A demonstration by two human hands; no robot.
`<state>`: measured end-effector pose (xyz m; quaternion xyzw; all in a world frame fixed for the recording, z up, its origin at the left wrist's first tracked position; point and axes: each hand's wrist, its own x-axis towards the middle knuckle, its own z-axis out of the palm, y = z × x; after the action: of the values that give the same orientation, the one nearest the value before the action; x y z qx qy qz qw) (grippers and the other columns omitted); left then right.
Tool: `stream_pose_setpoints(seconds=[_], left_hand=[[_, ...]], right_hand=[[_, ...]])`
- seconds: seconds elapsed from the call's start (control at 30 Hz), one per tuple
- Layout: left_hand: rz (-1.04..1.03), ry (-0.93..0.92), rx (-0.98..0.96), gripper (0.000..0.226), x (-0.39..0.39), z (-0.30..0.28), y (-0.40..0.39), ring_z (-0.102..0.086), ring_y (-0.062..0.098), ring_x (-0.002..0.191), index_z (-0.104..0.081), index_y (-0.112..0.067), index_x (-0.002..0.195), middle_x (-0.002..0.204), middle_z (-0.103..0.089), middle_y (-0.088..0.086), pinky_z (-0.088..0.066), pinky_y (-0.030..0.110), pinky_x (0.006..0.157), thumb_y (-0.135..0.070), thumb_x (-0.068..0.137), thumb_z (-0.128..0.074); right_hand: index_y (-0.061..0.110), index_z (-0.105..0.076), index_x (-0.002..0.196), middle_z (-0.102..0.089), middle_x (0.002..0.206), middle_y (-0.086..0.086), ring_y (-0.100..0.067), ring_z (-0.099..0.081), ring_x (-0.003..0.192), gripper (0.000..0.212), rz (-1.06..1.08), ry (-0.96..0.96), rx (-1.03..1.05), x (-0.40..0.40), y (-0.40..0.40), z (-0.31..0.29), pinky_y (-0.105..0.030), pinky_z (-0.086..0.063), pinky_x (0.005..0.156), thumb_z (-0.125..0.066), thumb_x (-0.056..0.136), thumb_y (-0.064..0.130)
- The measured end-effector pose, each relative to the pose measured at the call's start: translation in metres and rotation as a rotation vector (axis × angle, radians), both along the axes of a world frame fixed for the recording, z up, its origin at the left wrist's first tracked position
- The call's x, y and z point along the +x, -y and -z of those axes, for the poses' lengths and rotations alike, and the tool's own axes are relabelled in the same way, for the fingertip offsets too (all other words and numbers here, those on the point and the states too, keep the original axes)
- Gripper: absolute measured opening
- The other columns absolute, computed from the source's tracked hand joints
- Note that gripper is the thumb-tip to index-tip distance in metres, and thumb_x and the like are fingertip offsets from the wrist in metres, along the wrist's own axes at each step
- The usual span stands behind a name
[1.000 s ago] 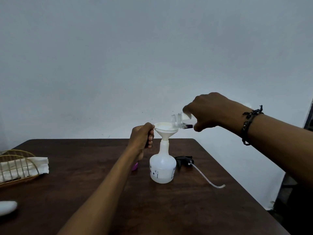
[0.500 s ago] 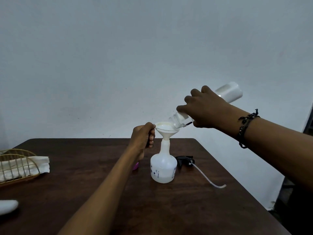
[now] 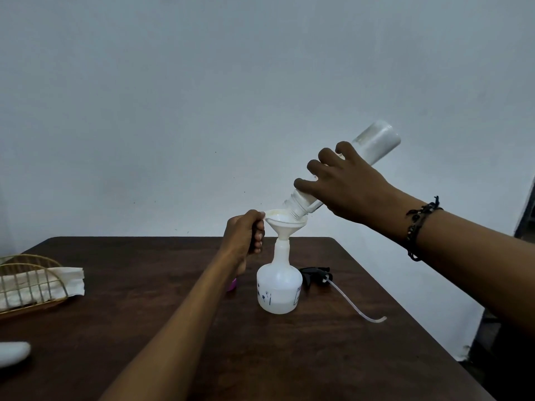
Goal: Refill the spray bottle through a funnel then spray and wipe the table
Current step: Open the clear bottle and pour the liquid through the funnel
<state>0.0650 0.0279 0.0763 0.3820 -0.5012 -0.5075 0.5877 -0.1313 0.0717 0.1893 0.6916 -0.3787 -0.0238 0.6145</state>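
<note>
A white spray bottle body [image 3: 279, 287] stands uncapped on the dark wooden table [image 3: 289, 357], with a little liquid at its bottom. A white funnel [image 3: 285, 227] sits in its neck. My left hand [image 3: 244, 235] grips the funnel's rim on the left. My right hand [image 3: 344, 189] holds a clear refill bottle [image 3: 373, 141], tilted steeply with its base up and its mouth over the funnel. The black spray head [image 3: 314, 274] with its clear tube [image 3: 356, 309] lies on the table right of the bottle.
A gold wire holder with white napkins [image 3: 31, 285] sits at the table's left edge. A white rounded object [image 3: 13, 353] lies at the near left. Something pink [image 3: 231, 284] shows behind my left forearm. The table's right edge runs close to the tube.
My right hand has raised the refill bottle's base, tipping it from nearly level to steeply tilted over the funnel. More liquid sits in the spray bottle. My left hand has stayed on the funnel.
</note>
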Motion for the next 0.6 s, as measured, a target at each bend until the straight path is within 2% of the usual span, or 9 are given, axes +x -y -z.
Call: stream_pose_setpoints(seconds=[0.17, 0.4, 0.53, 0.6], left_hand=[[0.006, 0.002, 0.002, 0.035, 0.000, 0.000, 0.000, -0.034, 0.015, 0.043, -0.049, -0.017, 0.057, 0.049, -0.041, -0.001, -0.030, 0.025, 0.045, -0.028, 0.089, -0.056], [0.009, 0.009, 0.001, 0.035, 0.000, 0.001, 0.000, -0.034, 0.015, 0.043, -0.050, -0.016, 0.059, 0.049, -0.042, -0.001, -0.031, 0.025, 0.046, -0.031, 0.090, -0.057], [0.015, 0.009, 0.003, 0.037, 0.001, 0.001, 0.001, -0.034, 0.015, 0.044, -0.050, -0.017, 0.058, 0.049, -0.042, -0.001, -0.031, 0.025, 0.046, -0.033, 0.090, -0.058], [0.009, 0.014, 0.004, 0.038, 0.001, 0.001, 0.002, -0.035, 0.015, 0.044, -0.050, -0.016, 0.059, 0.049, -0.042, -0.001, -0.032, 0.025, 0.045, -0.035, 0.090, -0.059]], right_hand=[[0.022, -0.062, 0.110, -0.062, 0.097, -0.006, -0.034, -0.057, 0.094, 0.046, -0.025, 0.001, -0.030, -0.001, 0.001, 0.001, -0.048, -0.041, 0.088, -0.043, 0.071, 0.003], [0.019, -0.060, 0.112, -0.062, 0.099, -0.008, -0.036, -0.056, 0.097, 0.040, -0.061, -0.012, -0.073, -0.003, 0.002, 0.003, -0.050, -0.040, 0.092, -0.056, 0.076, 0.003], [0.020, -0.062, 0.112, -0.063, 0.094, -0.006, -0.034, -0.057, 0.091, 0.047, -0.067, 0.068, -0.076, -0.006, 0.001, 0.008, -0.045, -0.040, 0.082, -0.046, 0.071, 0.002], [0.020, -0.063, 0.108, -0.062, 0.087, -0.005, -0.031, -0.056, 0.082, 0.048, -0.065, 0.128, -0.073, -0.007, 0.001, 0.013, -0.040, -0.037, 0.071, -0.056, 0.064, 0.003]])
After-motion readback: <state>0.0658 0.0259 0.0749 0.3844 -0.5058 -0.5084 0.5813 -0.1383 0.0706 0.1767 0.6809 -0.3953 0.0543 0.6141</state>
